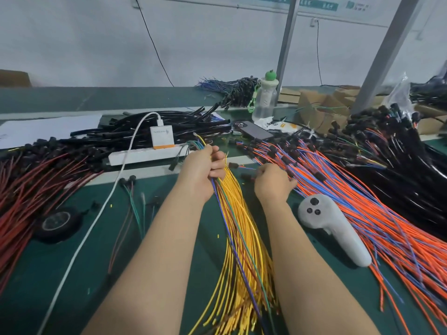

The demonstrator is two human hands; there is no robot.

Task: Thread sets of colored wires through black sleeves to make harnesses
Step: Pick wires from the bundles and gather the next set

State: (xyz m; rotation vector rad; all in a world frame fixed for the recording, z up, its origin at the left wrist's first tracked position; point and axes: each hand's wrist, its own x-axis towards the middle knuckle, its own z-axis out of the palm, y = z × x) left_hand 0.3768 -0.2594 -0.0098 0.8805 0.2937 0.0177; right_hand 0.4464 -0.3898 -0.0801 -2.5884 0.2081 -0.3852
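Left hand (203,170) is closed around a bundle of colored wires (238,240), mostly yellow with blue, green and brown strands. The short ends stick up past the fist, and the long tails trail toward the person across the dark green table (169,274). Right hand (273,183) rests with curled fingers at the edge of a wide spread of orange and blue wires (362,204), beside a small black connector (248,175). Whether it holds anything cannot be told.

Black sleeves (174,125) lie heaped at the middle back of the table, behind a white power strip (145,157) that carries a white and orange charger (162,137). The charger's white cable (96,213) runs down the table on the left. Red wires (31,189) with black ends fill the left side, with a black tape roll (58,222) next to them. A white handheld controller (336,234) lies just right of the right forearm.

Farther back are a dark phone (254,130), a clear bottle (264,100) with a green cap, cardboard boxes (321,103) and a mass of black harnesses (406,160) on the right. Grey metal posts (287,44) rise in front of a pale wall (72,39).
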